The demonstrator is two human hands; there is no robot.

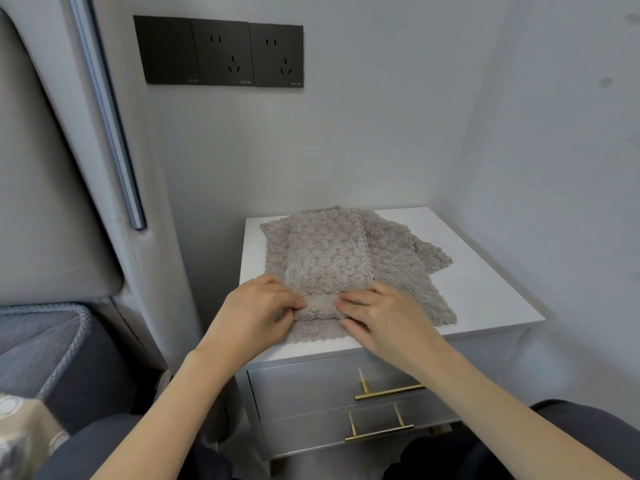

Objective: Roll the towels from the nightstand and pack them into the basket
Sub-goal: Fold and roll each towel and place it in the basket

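Two hands, left hand and right hand, pinch the towel's rolled near end atop the nightstand.

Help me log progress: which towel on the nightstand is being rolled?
The top towel, folded into a narrow strip: the left hand and right hand pinch its near end, curled into a roll. The towels beneath lie spread flat.

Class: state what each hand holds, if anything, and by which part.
Both the left hand and right hand pinch the folded towel at its near, rolled-over end.
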